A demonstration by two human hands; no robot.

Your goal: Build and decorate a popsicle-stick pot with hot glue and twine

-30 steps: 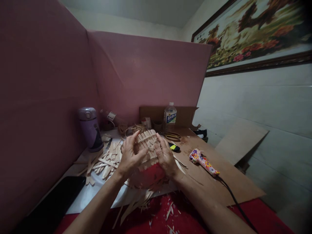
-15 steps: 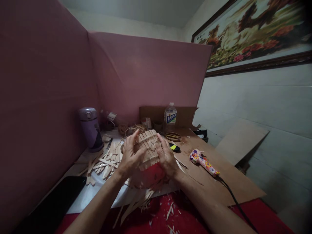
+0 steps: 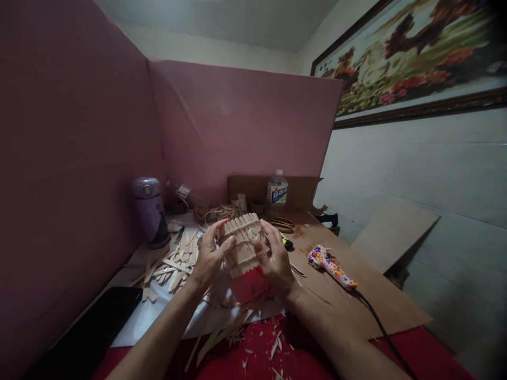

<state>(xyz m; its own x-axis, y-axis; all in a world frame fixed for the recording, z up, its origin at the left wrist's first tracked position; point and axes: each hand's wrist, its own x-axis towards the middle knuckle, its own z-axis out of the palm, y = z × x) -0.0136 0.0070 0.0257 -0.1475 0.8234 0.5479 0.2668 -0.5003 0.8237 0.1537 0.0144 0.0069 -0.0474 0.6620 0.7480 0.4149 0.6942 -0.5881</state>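
Observation:
Between my hands is a small panel of wooden craft sticks [image 3: 242,253], laid side by side with pale cord-like bands across them. My left hand [image 3: 210,254] grips its left edge, thumb on the near face and fingers behind. My right hand [image 3: 276,259] holds the right edge, its thumb pressed near a small pale piece on the face. The panel is tilted up toward me above a red patch [image 3: 249,285] on the table. The fingers behind the panel are hidden.
Loose craft sticks [image 3: 184,258] lie left, by a purple flask [image 3: 149,214] and a black phone [image 3: 99,316]. To the right rests a flowered glue gun [image 3: 331,268] with a cord. Scissors [image 3: 282,224] and a bottle [image 3: 277,191] stand behind. Shavings [image 3: 277,343] litter the red cloth.
The panel has turned slightly in my hands and shifted a little to the right. Both hands keep their hold. The whole view has moved slightly.

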